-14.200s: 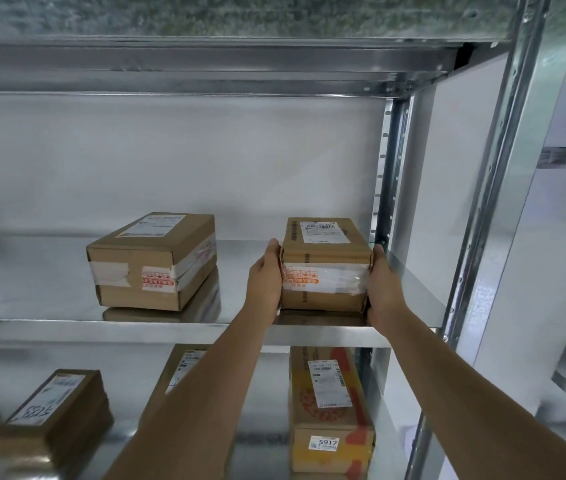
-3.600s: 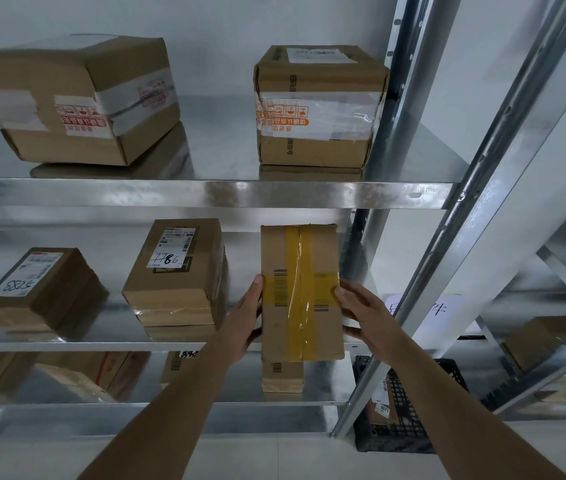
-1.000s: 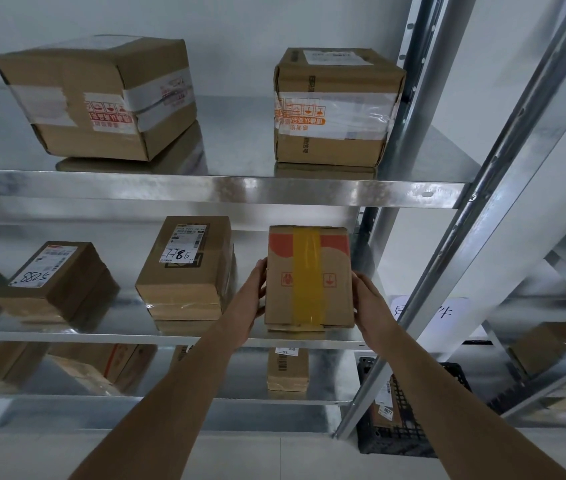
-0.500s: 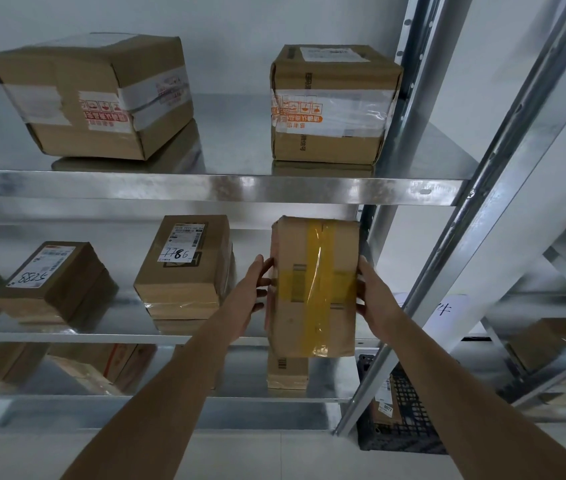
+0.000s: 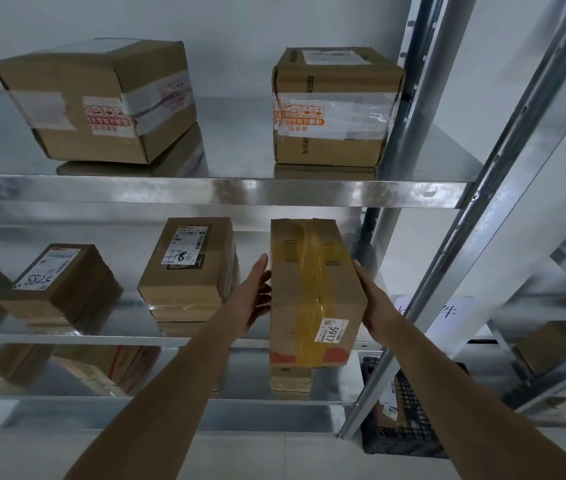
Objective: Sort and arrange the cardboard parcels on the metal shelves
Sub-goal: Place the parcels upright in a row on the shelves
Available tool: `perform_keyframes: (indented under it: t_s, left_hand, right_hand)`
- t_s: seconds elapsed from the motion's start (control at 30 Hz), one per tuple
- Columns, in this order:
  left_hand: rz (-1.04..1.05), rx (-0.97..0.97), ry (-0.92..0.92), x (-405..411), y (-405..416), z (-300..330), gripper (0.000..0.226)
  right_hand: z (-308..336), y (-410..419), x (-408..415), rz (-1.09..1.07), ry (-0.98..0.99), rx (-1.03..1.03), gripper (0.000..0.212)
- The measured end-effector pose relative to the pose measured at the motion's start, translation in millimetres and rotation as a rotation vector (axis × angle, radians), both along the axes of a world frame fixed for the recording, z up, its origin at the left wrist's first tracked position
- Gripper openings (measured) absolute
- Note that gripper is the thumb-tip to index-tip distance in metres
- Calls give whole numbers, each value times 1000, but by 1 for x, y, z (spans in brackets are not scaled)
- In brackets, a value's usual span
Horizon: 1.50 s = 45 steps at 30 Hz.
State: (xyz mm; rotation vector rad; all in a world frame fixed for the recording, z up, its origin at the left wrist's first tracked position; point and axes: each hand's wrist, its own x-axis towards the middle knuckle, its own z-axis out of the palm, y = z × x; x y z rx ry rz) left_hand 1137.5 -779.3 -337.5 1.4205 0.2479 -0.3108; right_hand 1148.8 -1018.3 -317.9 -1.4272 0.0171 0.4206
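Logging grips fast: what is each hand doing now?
Left hand: open, flat against the yellow-taped parcel.
Right hand: open, pressing the parcel's other side.

A tall brown cardboard parcel (image 5: 312, 292), taped lengthwise with yellow tape and bearing a small white label marked 5917 near its lower right corner, stands tilted at the right end of the middle metal shelf (image 5: 67, 337). Left of it on that shelf sit a parcel marked 7786 (image 5: 188, 271) and, further left, a parcel marked 5788 (image 5: 60, 285). On the upper shelf (image 5: 205, 192) rest two larger parcels: a skewed left box (image 5: 98, 102) and a squarer right box (image 5: 335, 105), both banded with clear printed tape.
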Motion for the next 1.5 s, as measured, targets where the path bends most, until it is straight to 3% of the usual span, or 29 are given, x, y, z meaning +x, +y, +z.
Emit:
perform_keyframes:
  t_s: [0.13,0.43,0.57,0.87,1.5]
  left_hand:
    - [27,-42,-27,-2,-3,3,102]
    - [43,38,-77,-9,-13,8,62]
    - [23,-22,-115,-7,-16,10,66]
    - [20,-89,-14,7,-21,17,70]
    - [51,-91,-24,9,-20,17,69]
  right_hand:
    - [-4,4,5,-14,-12,-106,57]
    - [2,11,20,-122,61,-130,55]
    - [4,15,24,-143,109,-176,58]
    - [-1,19,22,-178,170,-136,59]
    - [3,21,24,-146,138,-99,56]
